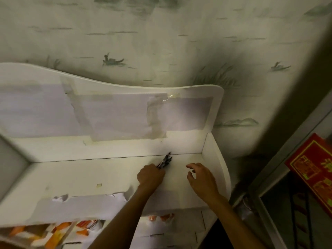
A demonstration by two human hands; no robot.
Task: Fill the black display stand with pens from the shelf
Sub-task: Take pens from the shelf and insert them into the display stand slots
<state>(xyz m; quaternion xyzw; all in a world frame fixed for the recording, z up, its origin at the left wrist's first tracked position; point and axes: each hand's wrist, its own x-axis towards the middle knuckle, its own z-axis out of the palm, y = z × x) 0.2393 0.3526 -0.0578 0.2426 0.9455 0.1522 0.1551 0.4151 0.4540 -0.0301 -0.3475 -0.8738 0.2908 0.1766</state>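
On the white top shelf [89,173], my left hand [150,175] grips a bundle of dark pens [166,159] whose tips point toward the shelf's back wall. My right hand [199,175] hovers just to the right of it, fingers loosely spread and holding nothing. The black display stand is not in view.
The shelf's back panel [116,114] carries taped paper sheets. Its right side wall [212,151] stands close to my right hand. Below the shelf lie orange-and-white packages [59,230]. A red printed box [312,169] sits at the right behind a metal frame. Patterned wallpaper [161,42] fills the background.
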